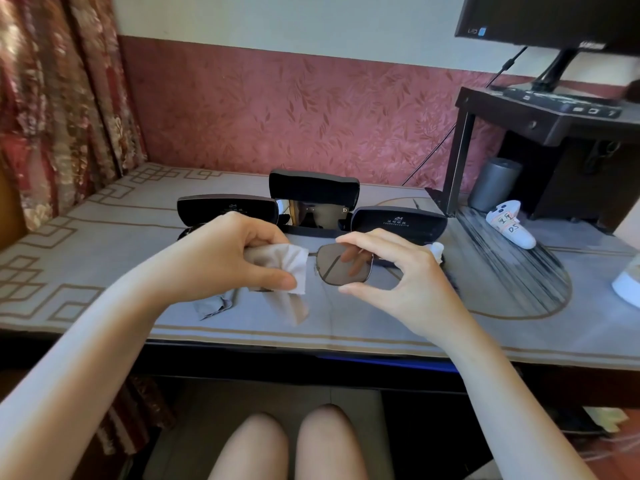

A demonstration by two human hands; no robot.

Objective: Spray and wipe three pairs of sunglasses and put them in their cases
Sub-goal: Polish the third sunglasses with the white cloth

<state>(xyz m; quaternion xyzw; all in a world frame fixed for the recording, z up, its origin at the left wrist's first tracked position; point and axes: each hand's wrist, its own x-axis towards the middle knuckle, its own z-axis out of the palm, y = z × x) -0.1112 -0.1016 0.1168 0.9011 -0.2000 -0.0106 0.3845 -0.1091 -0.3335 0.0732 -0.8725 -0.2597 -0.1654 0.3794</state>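
Head view, centre of frame. My left hand (239,251) has its fingers (263,235) curled round a crumpled white cloth (291,268), at the left side of the sunglasses (341,268), which are held above the table (104,271). My right hand (391,268) pinches the right lens rim, forefinger on top and thumb below. Just behind, the left case (227,207), middle case (313,190) and right case (398,220) stand open.

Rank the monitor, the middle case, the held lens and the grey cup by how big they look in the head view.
1. Monitor, though cropped by the frame.
2. Middle case.
3. Lens and grey cup look alike; the cup stands farther back, so unranked.
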